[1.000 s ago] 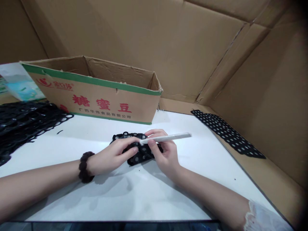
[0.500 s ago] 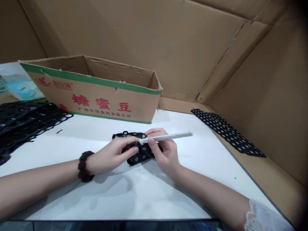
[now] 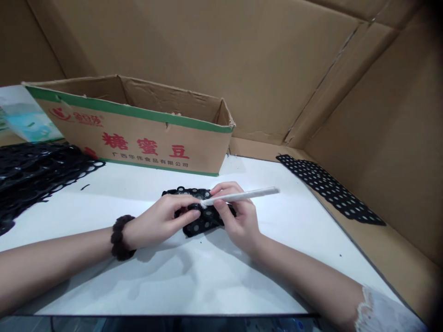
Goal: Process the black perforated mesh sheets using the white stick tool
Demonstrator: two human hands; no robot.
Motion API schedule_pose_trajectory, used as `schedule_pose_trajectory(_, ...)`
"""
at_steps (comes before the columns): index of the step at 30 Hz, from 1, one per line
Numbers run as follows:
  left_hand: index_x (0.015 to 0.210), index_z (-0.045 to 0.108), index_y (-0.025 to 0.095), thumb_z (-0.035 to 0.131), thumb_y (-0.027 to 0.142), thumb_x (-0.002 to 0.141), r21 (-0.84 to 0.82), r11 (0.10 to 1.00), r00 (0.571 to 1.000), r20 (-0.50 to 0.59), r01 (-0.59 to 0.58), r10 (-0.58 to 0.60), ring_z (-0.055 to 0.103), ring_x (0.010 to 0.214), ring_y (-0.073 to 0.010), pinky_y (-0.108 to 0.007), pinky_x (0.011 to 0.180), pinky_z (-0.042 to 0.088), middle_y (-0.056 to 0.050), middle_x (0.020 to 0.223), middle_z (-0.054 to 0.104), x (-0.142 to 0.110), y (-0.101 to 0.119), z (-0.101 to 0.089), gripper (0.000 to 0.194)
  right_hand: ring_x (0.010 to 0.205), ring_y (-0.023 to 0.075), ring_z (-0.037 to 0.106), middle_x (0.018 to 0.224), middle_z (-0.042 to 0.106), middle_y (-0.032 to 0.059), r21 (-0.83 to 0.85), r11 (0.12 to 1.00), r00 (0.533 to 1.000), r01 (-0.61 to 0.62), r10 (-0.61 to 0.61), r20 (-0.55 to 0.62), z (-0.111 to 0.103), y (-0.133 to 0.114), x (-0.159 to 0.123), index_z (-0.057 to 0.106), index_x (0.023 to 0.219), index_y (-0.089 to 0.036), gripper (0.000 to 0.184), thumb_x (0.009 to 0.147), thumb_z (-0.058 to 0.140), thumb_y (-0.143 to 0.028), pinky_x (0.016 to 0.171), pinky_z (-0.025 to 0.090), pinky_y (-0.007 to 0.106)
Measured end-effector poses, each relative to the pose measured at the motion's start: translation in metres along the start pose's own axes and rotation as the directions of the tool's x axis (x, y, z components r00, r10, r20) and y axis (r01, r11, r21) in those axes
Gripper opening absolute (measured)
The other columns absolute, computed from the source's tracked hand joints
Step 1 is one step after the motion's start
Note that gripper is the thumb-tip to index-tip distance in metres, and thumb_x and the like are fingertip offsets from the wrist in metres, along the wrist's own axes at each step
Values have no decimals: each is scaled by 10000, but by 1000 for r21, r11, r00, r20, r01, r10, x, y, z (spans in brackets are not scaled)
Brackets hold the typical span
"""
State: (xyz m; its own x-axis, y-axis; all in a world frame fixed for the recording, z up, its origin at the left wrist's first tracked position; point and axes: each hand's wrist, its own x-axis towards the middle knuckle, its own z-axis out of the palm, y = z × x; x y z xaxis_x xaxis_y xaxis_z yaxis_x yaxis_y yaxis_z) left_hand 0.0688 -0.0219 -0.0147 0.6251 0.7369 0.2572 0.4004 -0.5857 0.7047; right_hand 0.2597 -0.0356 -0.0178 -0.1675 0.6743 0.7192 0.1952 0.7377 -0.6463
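Observation:
A small black sheet (image 3: 208,224) dotted with pale round spots lies on the white table in front of me. My left hand (image 3: 169,216) comes in from the left, its thumb and fingertips closed on a raised dark bit of the sheet. My right hand (image 3: 244,219) rests at the sheet's right side. Between its thumb and fingers it holds a slim white stick (image 3: 252,193), pen-like, slanting up to the right. The stick's left end meets my left fingertips, where a small whitish tip shows. Both hands cover parts of the sheet.
An open cardboard box (image 3: 162,143) with a green rim stands behind my hands. Black strips with ring-shaped holes (image 3: 38,170) are heaped at left, near a tissue pack (image 3: 32,122). A longer black dotted sheet (image 3: 328,186) lies along the right edge, beside cardboard walls (image 3: 391,138).
My hands hold nearly the same pose on the sheet. The white stick has shifted very slightly to the right and up, and the whole view has moved a little.

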Motion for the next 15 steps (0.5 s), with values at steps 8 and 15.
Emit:
schedule_pose_trajectory(8, 934, 573, 158, 377, 306, 948, 120, 991, 998, 44, -52, 47, 533, 717, -129, -222, 670, 397, -14, 809, 603, -2, -4, 1, 246, 832, 167, 559, 807, 558, 44, -44, 998, 993, 41, -36, 111, -2, -2, 6, 573, 770, -192, 137, 884, 510, -150, 746, 489, 322)
schedule_pose_trajectory(15, 968, 586, 146, 343, 343, 948, 134, 991, 999, 46, 14, -20, 517, 639, -130, -242, 596, 373, -16, 758, 607, -2, -5, 4, 313, 835, 179, 559, 788, 543, 33, -111, 986, 983, 123, -106, 148, 0, 0, 4, 552, 823, -221, 119, 889, 490, -143, 700, 495, 325)
